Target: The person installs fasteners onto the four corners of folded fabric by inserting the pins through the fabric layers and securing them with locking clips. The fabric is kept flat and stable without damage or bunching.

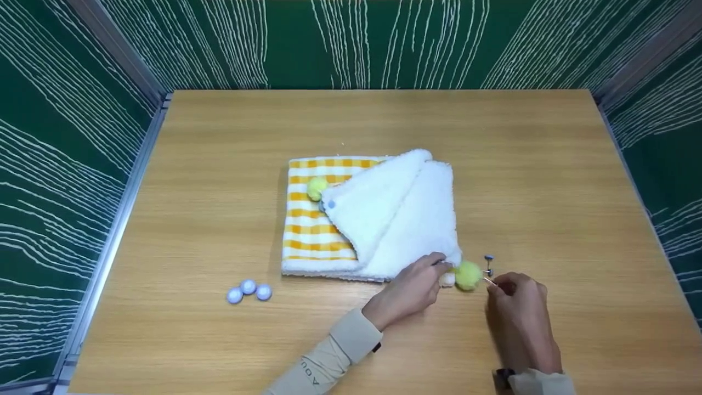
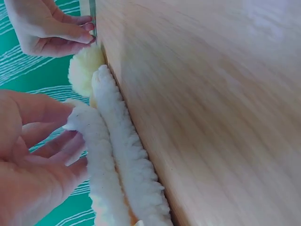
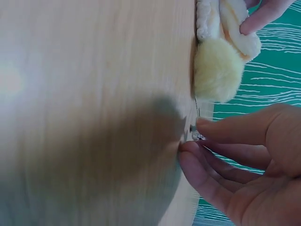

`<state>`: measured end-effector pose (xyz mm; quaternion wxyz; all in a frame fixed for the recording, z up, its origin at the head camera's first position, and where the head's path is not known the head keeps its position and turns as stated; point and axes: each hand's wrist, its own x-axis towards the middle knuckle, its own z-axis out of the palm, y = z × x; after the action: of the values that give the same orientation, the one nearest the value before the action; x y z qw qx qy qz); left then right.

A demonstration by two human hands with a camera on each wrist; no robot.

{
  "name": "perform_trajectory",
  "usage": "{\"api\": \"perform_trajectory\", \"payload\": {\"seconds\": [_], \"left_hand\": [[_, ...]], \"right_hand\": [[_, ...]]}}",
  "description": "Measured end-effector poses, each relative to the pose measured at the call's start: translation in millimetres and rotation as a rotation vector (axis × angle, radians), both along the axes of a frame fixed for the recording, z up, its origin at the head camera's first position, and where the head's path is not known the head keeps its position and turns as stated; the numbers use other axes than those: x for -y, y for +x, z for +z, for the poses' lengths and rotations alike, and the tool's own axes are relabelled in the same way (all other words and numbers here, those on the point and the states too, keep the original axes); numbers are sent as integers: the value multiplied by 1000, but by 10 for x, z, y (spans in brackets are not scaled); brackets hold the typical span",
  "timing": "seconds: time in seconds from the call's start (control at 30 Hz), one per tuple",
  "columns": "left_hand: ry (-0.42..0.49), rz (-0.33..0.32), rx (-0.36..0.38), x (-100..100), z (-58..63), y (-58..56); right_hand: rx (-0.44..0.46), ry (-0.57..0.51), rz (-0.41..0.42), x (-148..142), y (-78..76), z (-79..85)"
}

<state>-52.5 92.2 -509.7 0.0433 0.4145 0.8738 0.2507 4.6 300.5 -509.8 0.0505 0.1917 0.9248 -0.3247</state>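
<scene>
A folded fleece blanket (image 1: 417,208), plush white on one side and yellow-and-white checked on the other, lies mid-table with one flap turned over. My left hand (image 1: 408,288) pinches its near right corner, thumb above and fingers beneath in the left wrist view. Just beyond that corner sits a fluffy yellow-green pom-pom (image 1: 468,275). Beside it, my right hand (image 1: 521,307) pinches a thin metal piece (image 1: 490,282) that runs out from the pom-pom. Something small and shiny (image 3: 196,135) shows between the right thumb and fingers.
Another yellow-green pom-pom (image 1: 316,188) rests on the checked side, next to a blue button (image 1: 330,204) on the flap's tip. Three pale balls (image 1: 248,286) lie left of the blanket. A small dark metal piece (image 1: 489,257) is above the right hand. Green walls surround the table.
</scene>
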Motion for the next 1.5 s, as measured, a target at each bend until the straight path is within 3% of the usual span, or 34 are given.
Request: {"api": "perform_trajectory", "payload": {"seconds": [0.13, 0.4, 0.63, 1.03, 1.5], "left_hand": [[89, 25, -9, 27, 19, -22], [339, 83, -50, 69, 56, -78], [470, 88, -10, 126, 116, -128], [539, 111, -37, 243, 323, -201], [502, 159, -37, 336, 518, -203]], "right_hand": [[-75, -3, -19, 28, 33, 64], [-279, 31, 31, 72, 71, 209], [-410, 47, 63, 112, 68, 259], [-496, 7, 35, 265, -15, 409], [-556, -51, 74, 544, -147, 573]]}}
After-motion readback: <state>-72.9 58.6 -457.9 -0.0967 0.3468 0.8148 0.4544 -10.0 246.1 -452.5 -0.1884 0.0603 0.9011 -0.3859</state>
